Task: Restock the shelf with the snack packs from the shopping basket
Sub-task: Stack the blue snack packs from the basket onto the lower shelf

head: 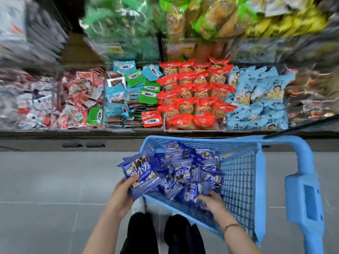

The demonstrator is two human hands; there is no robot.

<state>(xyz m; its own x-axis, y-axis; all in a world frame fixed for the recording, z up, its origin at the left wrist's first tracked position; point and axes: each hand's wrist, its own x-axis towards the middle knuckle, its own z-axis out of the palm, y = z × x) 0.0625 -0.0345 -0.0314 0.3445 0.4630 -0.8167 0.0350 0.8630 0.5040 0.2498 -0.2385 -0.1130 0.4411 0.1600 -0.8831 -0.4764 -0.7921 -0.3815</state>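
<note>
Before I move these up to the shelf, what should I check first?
1. Left hand grips the held blue packs: ok.
2. Right hand has a pack pinched: cannot tell; it lies on the loose packs.
3. Basket has packs left: ok.
4. Shelf shows a bin of matching packs: cannot tell; none is visible.
5. Orange-pack bin has room: not ok; it looks full.

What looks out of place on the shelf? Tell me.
Two strays: a green pack lies among the red-and-white packs, and a red pack sits at the front of the blue-and-green section. Both clash with their neighbours.
</note>
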